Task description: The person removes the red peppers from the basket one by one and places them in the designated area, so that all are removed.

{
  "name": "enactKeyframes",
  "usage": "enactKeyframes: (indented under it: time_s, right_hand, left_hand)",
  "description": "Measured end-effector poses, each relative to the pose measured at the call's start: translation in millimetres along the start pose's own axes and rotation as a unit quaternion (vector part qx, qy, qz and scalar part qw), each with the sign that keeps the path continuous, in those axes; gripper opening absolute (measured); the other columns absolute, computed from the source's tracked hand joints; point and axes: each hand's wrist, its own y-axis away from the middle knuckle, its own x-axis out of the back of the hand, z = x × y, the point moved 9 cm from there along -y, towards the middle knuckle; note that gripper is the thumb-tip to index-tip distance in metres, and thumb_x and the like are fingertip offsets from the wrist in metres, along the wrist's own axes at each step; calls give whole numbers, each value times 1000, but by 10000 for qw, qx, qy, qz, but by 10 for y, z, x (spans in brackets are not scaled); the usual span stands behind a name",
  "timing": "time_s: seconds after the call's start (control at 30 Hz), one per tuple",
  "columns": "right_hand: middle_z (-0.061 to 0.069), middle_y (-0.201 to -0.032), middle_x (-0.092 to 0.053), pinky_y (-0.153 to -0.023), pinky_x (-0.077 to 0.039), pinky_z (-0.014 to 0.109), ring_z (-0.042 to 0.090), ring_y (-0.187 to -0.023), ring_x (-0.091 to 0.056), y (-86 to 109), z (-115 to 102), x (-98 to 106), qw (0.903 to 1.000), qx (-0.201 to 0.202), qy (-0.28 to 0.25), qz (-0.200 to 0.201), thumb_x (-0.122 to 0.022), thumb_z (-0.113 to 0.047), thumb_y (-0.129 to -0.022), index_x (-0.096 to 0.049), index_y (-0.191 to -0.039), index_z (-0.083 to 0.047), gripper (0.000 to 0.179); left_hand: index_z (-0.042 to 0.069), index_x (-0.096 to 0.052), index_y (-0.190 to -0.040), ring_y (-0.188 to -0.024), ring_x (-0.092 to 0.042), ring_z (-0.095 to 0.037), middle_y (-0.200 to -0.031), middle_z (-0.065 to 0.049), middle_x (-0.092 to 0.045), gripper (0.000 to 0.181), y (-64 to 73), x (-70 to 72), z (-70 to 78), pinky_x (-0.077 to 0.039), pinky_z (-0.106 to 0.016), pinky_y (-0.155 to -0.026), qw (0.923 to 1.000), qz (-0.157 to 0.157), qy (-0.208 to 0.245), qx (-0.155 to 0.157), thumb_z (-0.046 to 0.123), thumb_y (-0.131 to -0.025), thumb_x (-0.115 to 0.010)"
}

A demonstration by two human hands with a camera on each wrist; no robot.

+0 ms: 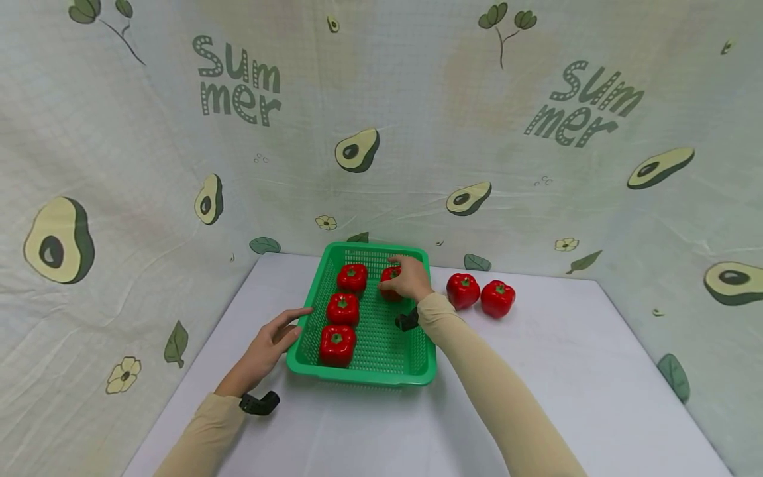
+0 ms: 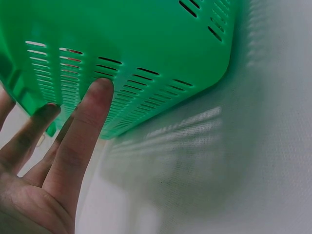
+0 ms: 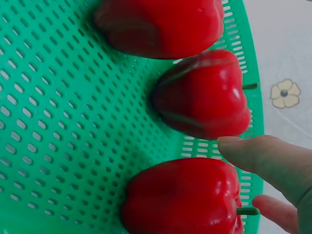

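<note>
A green plastic basket holds several red bell peppers. Three of them, such as the middle pepper, line its left side. At the back right sits another bell pepper, stem upward. Over it is my right hand, thumb and fingers spread around its top; in the right wrist view the thumb lies beside the pepper's shoulder and a fingertip is by its stem. My left hand is at the basket's left side, its fairly straight fingers against the slotted outer wall.
Two more bell peppers stand close together on the white table, right of the basket. An avocado-printed cloth rises behind the table and at both sides. Dark wrist cameras are strapped to both wrists.
</note>
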Motion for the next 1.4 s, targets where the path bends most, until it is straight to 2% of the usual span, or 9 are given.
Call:
enactKeyframes:
  time_s: [0.17,0.47,0.73,1.07,1.4]
  right_hand:
    - [16,-138,-56,-98,-48,43,32,-124,-52,-9,15,-27,10000,-36,-32,-14,-87,-22,-78,-59,-137,-5,67]
    - [15,-133,-59,-94,-50,42,31,-121,-54,-32,45,-40,9997,-171,-183,9,-85,-18,-80,-61,-134,-4,61]
    - [16,-129,-62,-93,-51,42,31,-118,-56,-37,36,-37,9997,-149,-190,26,-86,-18,-80,-62,-132,-1,59]
    - [16,-128,-62,-91,-52,42,31,-116,-56,-21,38,-20,9993,-200,-300,32,-87,-19,-79,-64,-131,-2,59]
    - [12,-122,-65,-87,-54,40,28,-111,-58,-17,15,18,9994,-201,-257,150,-89,-22,-76,-67,-127,-5,58]
  left_hand:
    - [30,-46,-147,-125,-56,-27,-144,-7,-51,43,1,-4,-19,-53,-34,-93,10000,8,0,-5,34,-104,-53]
    - [31,-47,-146,-124,-57,-25,-143,-6,-53,43,-6,6,-14,-52,-32,-92,10000,16,-58,-52,35,-104,-53]
    - [29,-46,-147,-125,-56,-25,-144,-5,-52,44,-1,8,-13,-52,-36,-94,9999,38,-96,-62,35,-104,-53]
    - [31,-46,-147,-125,-57,-24,-145,-3,-51,43,-6,12,-18,-51,-38,-95,9999,66,-146,-66,36,-104,-53]
    - [27,-46,-148,-126,-56,-24,-145,-5,-50,44,-11,9,-13,-52,-33,-93,9999,19,-43,-128,32,-105,-53]
